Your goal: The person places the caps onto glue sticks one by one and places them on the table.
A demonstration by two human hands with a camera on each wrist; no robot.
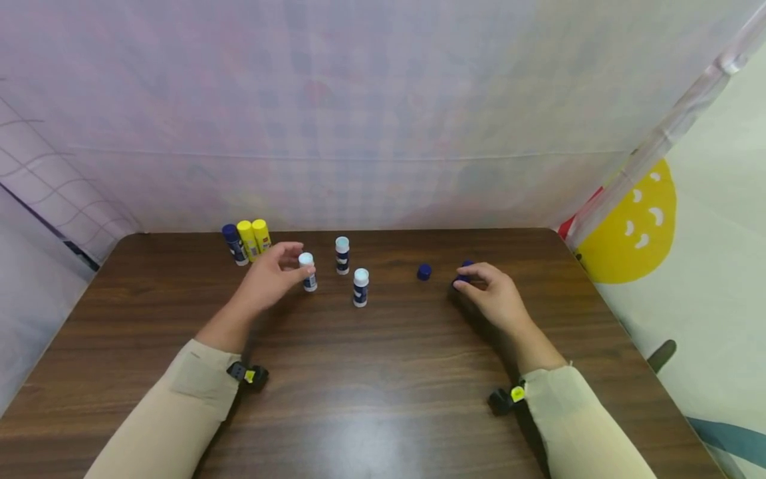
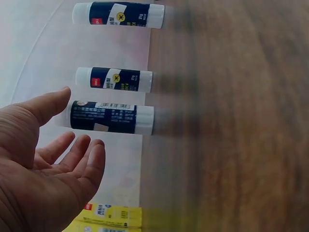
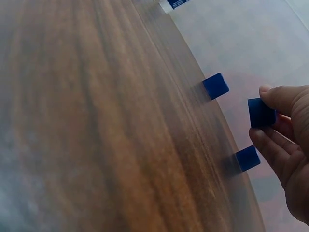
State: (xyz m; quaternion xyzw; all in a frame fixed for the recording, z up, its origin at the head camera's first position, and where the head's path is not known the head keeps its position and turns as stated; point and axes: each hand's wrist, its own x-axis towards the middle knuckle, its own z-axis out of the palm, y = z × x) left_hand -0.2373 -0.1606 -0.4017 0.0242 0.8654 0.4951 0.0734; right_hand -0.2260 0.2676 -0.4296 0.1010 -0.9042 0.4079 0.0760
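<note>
My left hand, thumb and fingers spread apart, is at an uncapped glue stick with a dark blue label. In the left wrist view, its thumb is beside the white top, and the curved fingers are not wrapped round the tube. Two more uncapped glue sticks stand upright to the right, one farther back and one nearer. At the right, my right hand pinches a blue cap between thumb and fingers, above the table. Two other blue caps rest on the tabletop close by.
Behind my left hand stand a capped dark blue glue stick and two yellow glue sticks, side by side. The brown wooden table ends at a pale curtain at the back.
</note>
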